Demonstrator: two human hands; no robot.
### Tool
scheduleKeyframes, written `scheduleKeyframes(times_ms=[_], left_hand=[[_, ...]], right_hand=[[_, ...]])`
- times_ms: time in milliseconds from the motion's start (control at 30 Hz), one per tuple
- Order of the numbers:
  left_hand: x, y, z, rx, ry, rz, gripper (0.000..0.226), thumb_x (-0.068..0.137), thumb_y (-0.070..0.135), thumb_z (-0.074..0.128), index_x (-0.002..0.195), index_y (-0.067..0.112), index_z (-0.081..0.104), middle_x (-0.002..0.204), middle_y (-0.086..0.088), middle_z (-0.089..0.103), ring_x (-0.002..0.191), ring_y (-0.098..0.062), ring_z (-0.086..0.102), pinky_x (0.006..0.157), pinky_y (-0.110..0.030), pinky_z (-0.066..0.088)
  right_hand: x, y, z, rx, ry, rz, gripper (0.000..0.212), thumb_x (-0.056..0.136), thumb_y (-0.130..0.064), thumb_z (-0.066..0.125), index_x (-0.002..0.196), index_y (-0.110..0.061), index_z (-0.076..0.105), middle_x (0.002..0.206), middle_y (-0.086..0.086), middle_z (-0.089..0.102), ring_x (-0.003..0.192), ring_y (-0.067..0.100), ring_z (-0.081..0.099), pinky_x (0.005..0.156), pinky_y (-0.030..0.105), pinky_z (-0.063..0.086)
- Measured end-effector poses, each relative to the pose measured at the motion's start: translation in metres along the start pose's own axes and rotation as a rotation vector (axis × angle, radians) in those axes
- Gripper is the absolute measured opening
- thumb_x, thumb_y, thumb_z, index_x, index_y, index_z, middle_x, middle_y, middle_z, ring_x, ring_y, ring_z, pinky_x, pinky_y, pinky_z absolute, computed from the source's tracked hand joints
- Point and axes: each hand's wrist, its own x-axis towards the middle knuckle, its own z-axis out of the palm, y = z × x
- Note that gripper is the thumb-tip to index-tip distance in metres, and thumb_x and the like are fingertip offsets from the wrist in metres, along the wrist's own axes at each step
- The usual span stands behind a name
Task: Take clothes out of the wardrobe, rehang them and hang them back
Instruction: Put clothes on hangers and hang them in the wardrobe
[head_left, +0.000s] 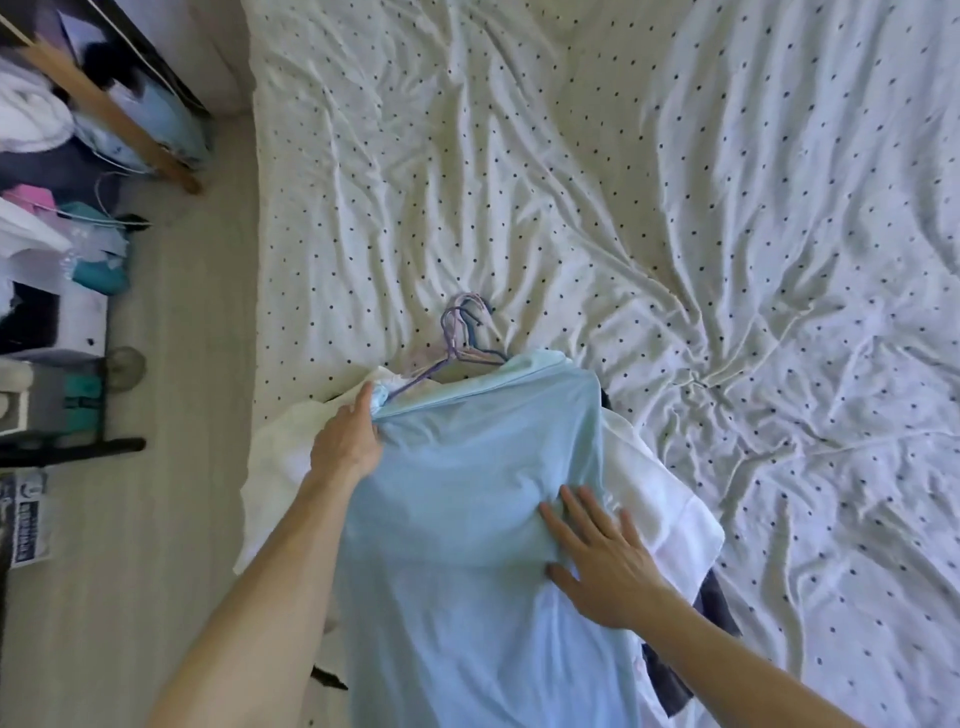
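A light blue shirt (467, 519) lies on top of a pile of hung clothes at the near edge of the bed. Under it are white garments (660, 499) and a dark one (711, 613). Several wire hangers (467, 338), purple and blue, stick out with their hooks bunched beyond the collar. My left hand (348, 441) grips the blue shirt at its left shoulder, fingers curled into the fabric. My right hand (597, 556) rests flat on the shirt's right side, fingers spread and holding nothing.
The bed's white dotted sheet (675, 208) is rumpled and fills most of the view. On the left stands an open wardrobe (62, 156) with hanging and folded clothes and a wooden rail. A strip of pale floor (182, 415) runs between wardrobe and bed.
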Motion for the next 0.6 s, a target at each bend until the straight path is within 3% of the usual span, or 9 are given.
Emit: scheduleKeyframes(times_ms=[167,333,467,600], left_hand=[[0.019,0.003,0.004,0.014,0.068,0.011,0.052,0.091,0.014,0.05,0.143,0.016,0.043,0.126,-0.017,0.058,0.119,-0.039,0.051,0.088,-0.046,0.047],[0.002,0.009,-0.004,0.112,0.084,0.04,0.034,0.092,0.008,0.051,0.125,0.01,0.044,0.114,-0.014,0.059,0.103,-0.035,0.058,0.066,-0.041,0.043],[-0.019,0.02,-0.018,-0.15,0.127,-0.038,0.018,0.095,0.012,0.042,0.113,0.007,0.04,0.108,-0.02,0.061,0.092,-0.037,0.057,0.07,-0.041,0.041],[-0.065,0.035,-0.037,-0.218,0.137,0.007,0.021,0.096,0.035,0.045,0.107,0.017,0.042,0.091,-0.009,0.062,0.084,-0.033,0.056,0.069,-0.04,0.042]], right_hand=[[0.002,0.013,-0.004,0.037,-0.051,-0.007,0.071,0.099,-0.066,0.028,0.153,-0.05,-0.016,0.159,-0.019,-0.028,0.143,0.006,-0.032,0.124,0.047,-0.002],[-0.001,0.016,-0.014,0.073,-0.094,0.01,0.069,0.101,-0.059,0.032,0.157,-0.047,-0.006,0.165,-0.016,-0.018,0.152,0.007,-0.019,0.124,0.047,0.002],[-0.013,0.011,-0.02,0.11,-0.084,0.009,0.068,0.101,-0.059,0.033,0.159,-0.04,0.003,0.167,-0.014,-0.01,0.154,0.009,-0.012,0.124,0.047,0.005],[-0.053,0.011,-0.021,0.188,-0.022,0.033,0.067,0.101,-0.059,0.034,0.16,-0.035,0.012,0.169,-0.009,0.001,0.155,0.011,0.0,0.126,0.04,0.011]])
